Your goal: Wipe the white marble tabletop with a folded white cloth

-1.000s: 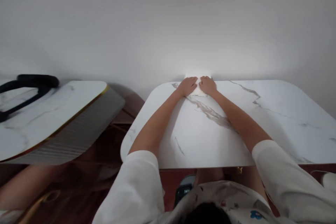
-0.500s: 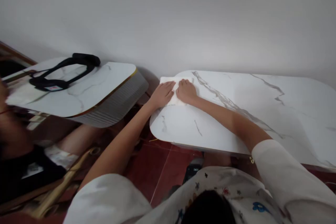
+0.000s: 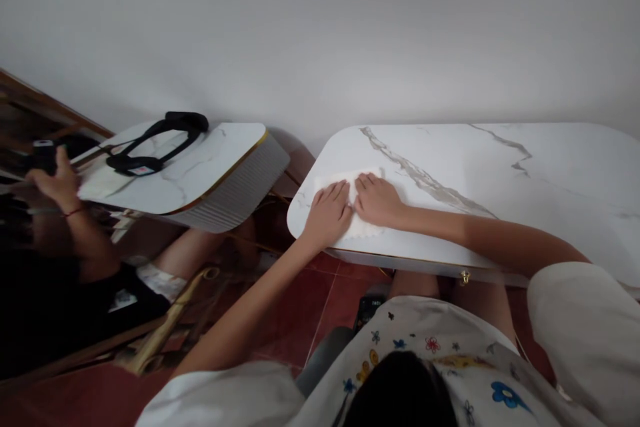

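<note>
Cloth: white (image 3: 361,227); laid flat at the 9 o'clock end of the worktop, partly covered by both hands.
Left hand (image 3: 327,217): rested on the cloth's 8 o'clock side; grip flattened, fingers extended.
Right hand (image 3: 376,200): rested on the cloth's 3 o'clock side, just beside the left; grip likewise flattened, palm down.
Worktop (image 3: 505,193): white, grey-veined, rounded corners; a gold-coloured knob (image 3: 465,277) is fitted at its front, at 4 o'clock from the cloth.
Second table (image 3: 227,153): white, ribbed side, set apart at 9 o'clock; a black band (image 3: 193,123) is laid on top.
Co-worker's hand (image 3: 63,180): seen at far 9 o'clock; a dark object (image 3: 45,157) is held.
</note>
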Action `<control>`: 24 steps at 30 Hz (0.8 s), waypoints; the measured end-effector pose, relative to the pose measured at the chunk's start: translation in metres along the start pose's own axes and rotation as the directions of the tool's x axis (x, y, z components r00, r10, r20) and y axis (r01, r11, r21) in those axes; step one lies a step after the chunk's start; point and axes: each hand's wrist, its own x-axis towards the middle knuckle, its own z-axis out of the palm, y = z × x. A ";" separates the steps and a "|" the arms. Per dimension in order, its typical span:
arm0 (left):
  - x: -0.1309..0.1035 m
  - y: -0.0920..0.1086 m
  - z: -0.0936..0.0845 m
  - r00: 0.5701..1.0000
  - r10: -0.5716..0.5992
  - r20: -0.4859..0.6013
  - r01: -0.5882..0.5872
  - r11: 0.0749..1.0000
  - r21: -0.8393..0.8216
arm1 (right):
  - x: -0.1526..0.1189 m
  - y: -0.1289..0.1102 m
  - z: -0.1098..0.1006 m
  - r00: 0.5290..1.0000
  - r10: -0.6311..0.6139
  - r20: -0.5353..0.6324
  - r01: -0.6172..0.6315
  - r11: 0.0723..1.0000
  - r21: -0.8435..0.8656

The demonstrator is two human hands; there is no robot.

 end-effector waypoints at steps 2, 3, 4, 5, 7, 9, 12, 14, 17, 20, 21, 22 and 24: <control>0.022 0.008 0.004 0.999 0.004 -0.032 -0.005 1.000 -0.020 | 0.007 0.022 0.000 1.000 0.011 -0.009 -0.012 1.000 -0.007; 0.036 0.009 0.006 0.999 0.009 -0.050 -0.011 0.999 -0.033 | 0.013 0.033 0.001 1.000 0.017 -0.012 -0.018 1.000 -0.008; 0.050 0.008 0.009 0.998 0.016 -0.068 -0.020 0.999 -0.050 | 0.022 0.043 0.002 1.000 0.024 -0.014 -0.024 1.000 -0.007; 0.065 0.006 0.011 0.996 0.023 -0.087 -0.029 0.997 -0.069 | 0.032 0.053 0.003 0.999 0.031 -0.014 -0.031 0.999 -0.006; 0.095 -0.004 0.017 0.992 0.027 -0.122 -0.040 0.994 -0.105 | 0.054 0.070 0.007 0.999 0.052 -0.008 -0.052 0.999 0.001; 0.123 -0.017 0.022 0.989 0.016 -0.144 -0.033 0.992 -0.119 | 0.078 0.084 0.012 0.997 0.081 -0.006 -0.081 0.997 0.019; 0.159 -0.040 0.028 0.991 0.026 -0.133 -0.038 0.995 -0.089 | 0.111 0.098 0.021 0.991 0.130 -0.015 -0.129 0.990 0.055; 0.179 -0.055 0.032 0.992 0.052 -0.112 -0.059 0.996 -0.061 | 0.129 0.105 0.027 0.988 0.150 -0.030 -0.147 0.987 0.069; 0.206 -0.072 0.036 0.992 0.076 -0.103 -0.081 0.996 -0.044 | 0.150 0.114 0.032 0.983 0.174 -0.054 -0.169 0.982 0.080; 0.230 -0.076 0.039 0.989 0.098 -0.110 -0.105 0.993 -0.058 | 0.160 0.124 0.033 0.970 0.230 -0.076 -0.223 0.971 0.085; 0.237 -0.074 0.039 0.987 0.110 -0.114 -0.118 0.991 -0.063 | 0.161 0.128 0.032 0.963 0.256 -0.080 -0.249 0.965 0.084; 0.243 -0.071 0.039 0.985 0.126 -0.116 -0.134 0.989 -0.068 | 0.160 0.131 0.031 0.955 0.284 -0.084 -0.277 0.957 0.082; 0.251 -0.060 0.039 0.980 0.162 -0.116 -0.171 0.982 -0.074 | 0.156 0.138 0.028 0.938 0.334 -0.090 -0.327 0.942 0.076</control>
